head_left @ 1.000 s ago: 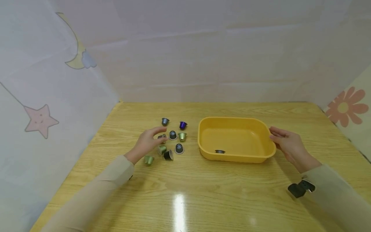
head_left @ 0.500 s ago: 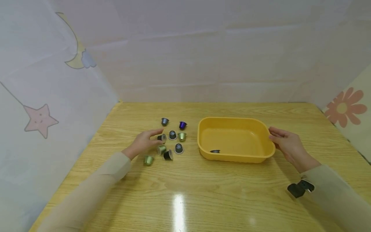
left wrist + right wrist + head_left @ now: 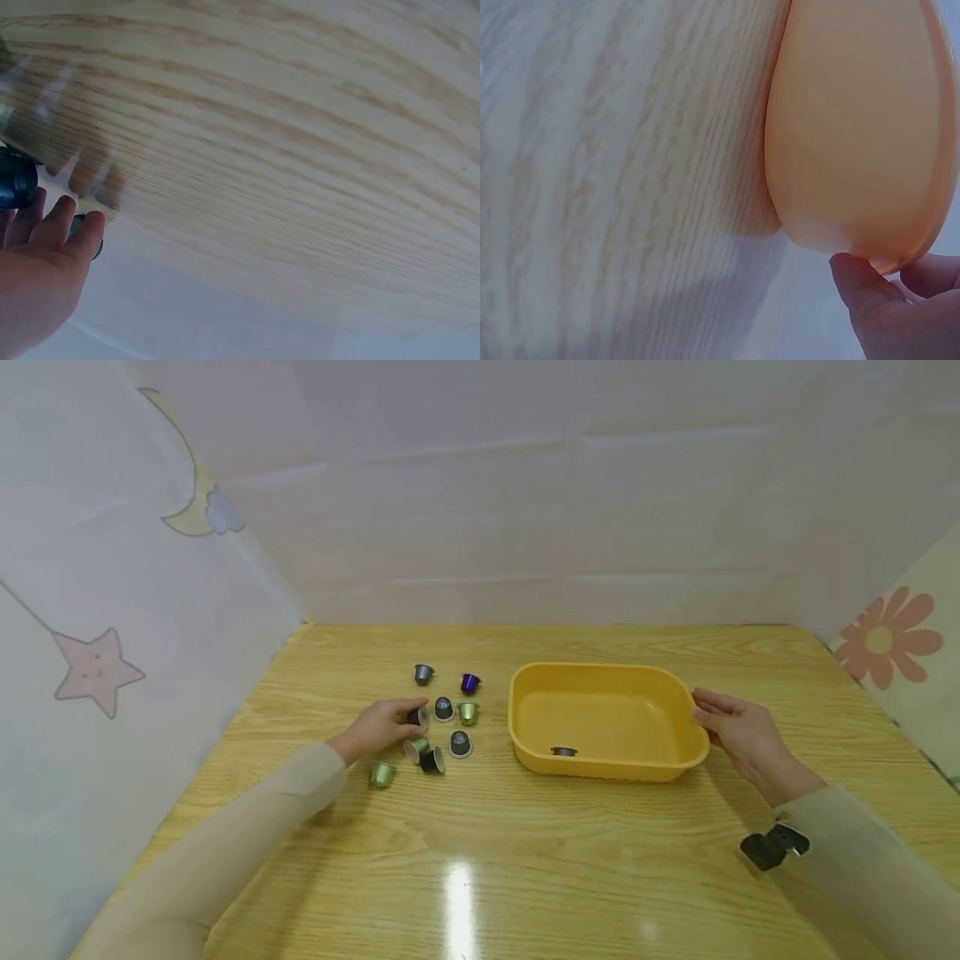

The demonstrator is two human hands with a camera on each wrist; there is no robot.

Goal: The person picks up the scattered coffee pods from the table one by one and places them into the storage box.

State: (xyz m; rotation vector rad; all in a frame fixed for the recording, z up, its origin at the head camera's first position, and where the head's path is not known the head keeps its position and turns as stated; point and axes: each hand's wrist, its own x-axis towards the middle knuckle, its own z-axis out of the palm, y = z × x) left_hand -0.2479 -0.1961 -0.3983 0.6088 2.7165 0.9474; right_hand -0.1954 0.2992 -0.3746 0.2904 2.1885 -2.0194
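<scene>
In the head view my left hand point(image 3: 378, 727) pinches a black coffee capsule point(image 3: 417, 718) lying on its side, thumb and fingers on either side of it. Around it are green capsules point(image 3: 382, 774), another black capsule point(image 3: 432, 761), dark grey upside-down capsules point(image 3: 461, 744), a purple capsule point(image 3: 470, 683) and a blue-grey capsule point(image 3: 423, 674). My right hand point(image 3: 746, 735) holds the right end of a yellow plastic basin point(image 3: 607, 770), thumb against its wall in the right wrist view. The near wall partly hides a dark capsule point(image 3: 563, 751) inside. A dark capsule point(image 3: 15, 180) also shows by my left fingers.
A wooden table point(image 3: 570, 860) carries everything, with bare wood in front of the basin and capsules. Printed cloth point(image 3: 465, 527) hangs behind the table and at both sides. A small black device point(image 3: 772, 847) sits at the right sleeve.
My left hand has drawn back slightly, then come forward and closed its fingers and thumb on the black capsule. The right hand stays on the basin; the capsule inside has shifted slightly.
</scene>
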